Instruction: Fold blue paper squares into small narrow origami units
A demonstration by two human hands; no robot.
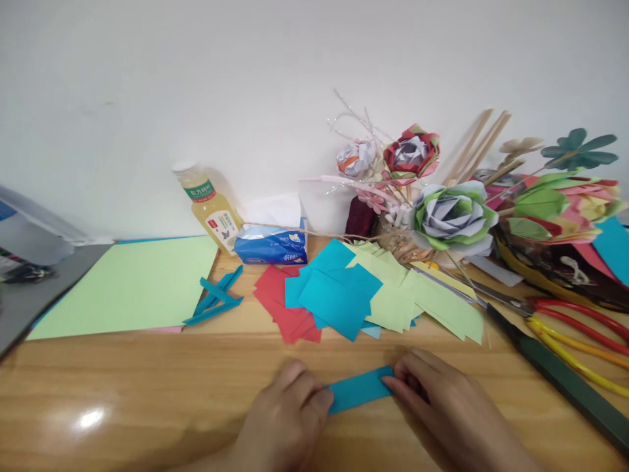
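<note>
A folded strip of blue paper [358,389] lies at the front of the wooden table, stretched between my two hands. Its left end is pinched in the closed fingers of my left hand [289,413]. At the other end, my right hand [442,400] grips the strip between thumb and fingers. Just beyond it are loose blue paper squares [337,298], lying over red squares [289,314] and beside light green squares [393,295]. Several narrow folded blue pieces [216,298] rest in a small heap to the left.
Large green sheets [132,282] lie at left. A juice bottle [211,206] and a blue tissue pack [271,242] stand by the wall. Paper flowers [455,216] fill the back right. Red-and-yellow-handled scissors [555,321] and a long dark green tool [555,373] lie at right.
</note>
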